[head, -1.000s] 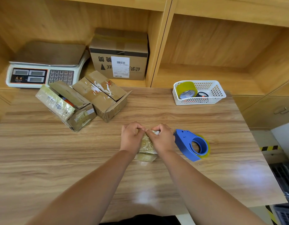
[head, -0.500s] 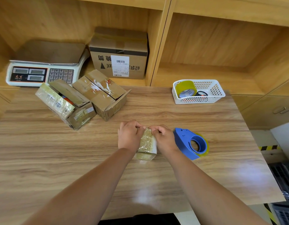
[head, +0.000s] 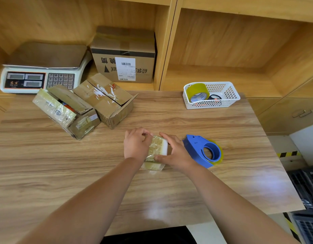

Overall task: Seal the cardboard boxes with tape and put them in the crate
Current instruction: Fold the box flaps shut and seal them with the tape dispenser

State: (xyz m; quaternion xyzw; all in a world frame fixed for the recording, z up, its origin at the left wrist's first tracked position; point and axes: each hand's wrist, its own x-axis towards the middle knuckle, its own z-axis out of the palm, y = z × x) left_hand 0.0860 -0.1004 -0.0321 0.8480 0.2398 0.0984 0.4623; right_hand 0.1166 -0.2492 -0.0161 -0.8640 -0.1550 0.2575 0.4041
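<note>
2 hands are meeting on a small box (head: 156,147) near the middle of the table (head: 64,173), a little toward its right edge. The left hand (head: 136,146) is curling its fingers over the box's left side and far top edge. The right hand (head: 177,153) is wrapping the right side, with its thumb at the near end and its fingers along the far one, so both are clamped on the box. This grip is probably pinning the box flat while the glossy tape across its top is being pressed down. A loose end of tape seems to be lying on the wood at the box's near end. The blue tape dispenser (head: 203,150) is lying just beside the right hand, likely parked there for the next strip.

Toward the far left corner, 2 boxes are waiting unsealed and touching: a tape-wrapped open box (head: 64,111) and a plain open box (head: 106,103). Near the far right corner, a white basket (head: 227,95) is holding a yellow tape roll (head: 198,91).

Light is glaring off the wood-grain tabletop in pale patches. Behind the far edge, wooden shelving is housing a scale (head: 41,74) and a labelled carton (head: 124,59). A black crate (head: 307,187) is showing beyond the right edge, lower than the tabletop.
</note>
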